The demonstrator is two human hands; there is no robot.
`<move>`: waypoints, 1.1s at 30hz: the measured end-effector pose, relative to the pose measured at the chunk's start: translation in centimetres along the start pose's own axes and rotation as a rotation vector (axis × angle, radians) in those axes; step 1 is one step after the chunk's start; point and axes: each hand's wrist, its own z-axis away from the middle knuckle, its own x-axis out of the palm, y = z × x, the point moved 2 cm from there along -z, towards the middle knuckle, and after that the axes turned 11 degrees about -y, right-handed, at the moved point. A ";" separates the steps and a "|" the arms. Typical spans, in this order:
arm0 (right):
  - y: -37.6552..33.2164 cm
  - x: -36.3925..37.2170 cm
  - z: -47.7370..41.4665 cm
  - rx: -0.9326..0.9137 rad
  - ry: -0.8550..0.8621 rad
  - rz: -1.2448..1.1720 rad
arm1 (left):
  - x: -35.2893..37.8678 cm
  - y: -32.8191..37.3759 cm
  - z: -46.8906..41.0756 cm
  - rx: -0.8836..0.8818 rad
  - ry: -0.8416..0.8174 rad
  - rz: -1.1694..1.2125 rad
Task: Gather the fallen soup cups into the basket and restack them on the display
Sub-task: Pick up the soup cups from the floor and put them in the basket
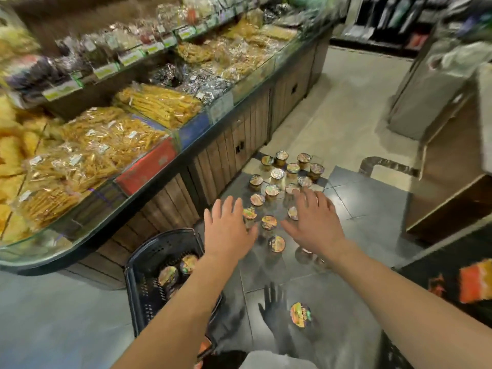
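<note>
Our left hand (229, 230) and right hand (315, 222) spread open, holding nothing, above small foil-lidded soup cups (277, 173) scattered on the dark tile floor (372, 206); a few sit in the black plastic basket (159, 237)

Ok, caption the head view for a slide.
Open left hand and right hand reach over soup cups on the floor; the basket holds a few.

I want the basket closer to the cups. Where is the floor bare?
Bare dark tiles lie right of the soup cups, toward the wooden stand, and between the basket and the lone cup. Grey floor left of the basket is free. Crowded: the cluster beneath the left hand and right hand.
</note>
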 end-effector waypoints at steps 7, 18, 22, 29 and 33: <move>8.9 -0.3 1.6 0.119 -0.005 -0.044 | 1.2 8.7 -2.1 0.113 -0.052 -0.014; 19.6 1.4 -4.2 0.307 -0.047 -0.112 | 4.2 18.3 -14.8 0.305 -0.132 -0.044; 23.3 2.3 -8.8 0.382 -0.075 -0.130 | 5.8 21.0 -21.4 0.347 -0.200 -0.043; 27.9 6.1 -16.3 0.511 -0.142 -0.160 | 10.2 24.7 -31.5 0.451 -0.315 -0.075; 29.9 10.5 -19.5 0.547 -0.214 -0.224 | 14.2 26.4 -35.7 0.489 -0.341 -0.115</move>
